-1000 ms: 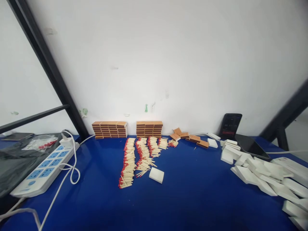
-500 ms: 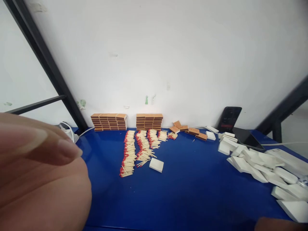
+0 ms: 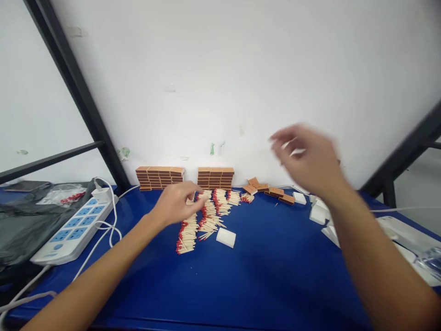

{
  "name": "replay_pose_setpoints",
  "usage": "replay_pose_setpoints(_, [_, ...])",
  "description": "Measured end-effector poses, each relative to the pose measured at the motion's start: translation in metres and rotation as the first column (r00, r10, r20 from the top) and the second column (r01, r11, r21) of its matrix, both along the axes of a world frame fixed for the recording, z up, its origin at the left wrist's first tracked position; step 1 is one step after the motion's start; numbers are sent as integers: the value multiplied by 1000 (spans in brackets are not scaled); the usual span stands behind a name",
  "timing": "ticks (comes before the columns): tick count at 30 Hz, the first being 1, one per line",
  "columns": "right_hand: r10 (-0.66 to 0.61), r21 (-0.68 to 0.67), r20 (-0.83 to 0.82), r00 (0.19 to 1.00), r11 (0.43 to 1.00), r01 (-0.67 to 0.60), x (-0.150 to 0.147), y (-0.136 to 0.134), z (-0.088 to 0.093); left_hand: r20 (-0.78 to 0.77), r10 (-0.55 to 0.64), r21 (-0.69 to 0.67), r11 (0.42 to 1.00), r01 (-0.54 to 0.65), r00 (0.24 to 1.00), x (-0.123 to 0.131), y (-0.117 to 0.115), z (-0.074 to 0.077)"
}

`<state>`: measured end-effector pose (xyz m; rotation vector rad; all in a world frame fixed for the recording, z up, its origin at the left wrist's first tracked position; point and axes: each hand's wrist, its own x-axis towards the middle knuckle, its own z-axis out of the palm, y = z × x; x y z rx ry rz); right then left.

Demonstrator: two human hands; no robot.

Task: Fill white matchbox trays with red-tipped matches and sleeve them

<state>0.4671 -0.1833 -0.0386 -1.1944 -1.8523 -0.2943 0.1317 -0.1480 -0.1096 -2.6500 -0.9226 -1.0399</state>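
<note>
My left hand (image 3: 175, 202) hovers over the left rows of red-tipped matches (image 3: 188, 234), thumb and forefinger apart; nothing shows between them. Whether it touches the matches I cannot tell. My right hand (image 3: 310, 158), blurred, is raised in front of the wall, above and right of the loose brown matchboxes (image 3: 275, 191). Its fingers are curved with gaps between them, and I make out no object in it. A white matchbox tray (image 3: 226, 237) lies near the front end of the match rows.
Two stacks of matchboxes (image 3: 160, 178) stand against the wall. White trays (image 3: 319, 214) lie at right, partly behind my right arm. On the left are a power strip (image 3: 74, 230) with white cables and a dark plastic bag (image 3: 20, 230). Black frame bars (image 3: 79, 92) slant at both sides.
My left hand, large and close to the camera before, is now over the matches. My right hand has risen from the bottom right edge. The view has shifted slightly, revealing the power strip.
</note>
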Motion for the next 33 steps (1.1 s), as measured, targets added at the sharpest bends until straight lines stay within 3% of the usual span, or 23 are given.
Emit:
replay_pose_setpoints(2, [15,-200,61,998,980,-3,2,16,-31,-71,-31,-91,996,24,997,5,-7,-17])
replay_pose_setpoints(5, [71,-468,197,978,883,30,5,32,-80,-63,-111,-138,985,101,992,14,-17,-42])
replay_pose_setpoints(8, [183,-654,105,978,753,-71,-7,28,-103,14,-151,-46,987,152,988,17,-20,-54])
replay_pose_setpoints(11, [295,-719,39,955,671,-178,-34,10,-102,99,-132,60,990,126,986,9,-16,-55])
replay_pose_setpoints(16, [359,-774,199,912,629,-79,-68,-16,-99,190,-111,-63,990,125,976,-3,-17,-58])
replay_pose_setpoints(23, [437,-768,157,886,618,-169,-73,-25,-105,140,-217,-187,952,241,966,16,-37,-71])
replay_pose_setpoints(28, [476,-815,-61,877,484,-319,-62,-14,-96,115,-258,-218,936,277,959,18,-40,-66])
replay_pose_setpoints(29, [442,-802,-62,895,512,-308,-54,-8,-94,109,-266,-227,932,284,958,18,-40,-65])
replay_pose_setpoints(30, [372,-761,-12,928,599,-249,-44,-1,-94,105,-277,-236,926,295,955,17,-40,-65])
replay_pose_setpoints(31, [261,-682,85,962,719,-135,-33,7,-94,103,-291,-247,919,308,951,17,-40,-65])
replay_pose_setpoints(32, [140,-603,186,973,798,1,-19,15,-95,99,-304,-261,911,320,947,17,-41,-65])
replay_pose_setpoints(33, [36,-546,253,967,830,112,-5,23,-96,95,-314,-275,903,328,945,17,-42,-65])
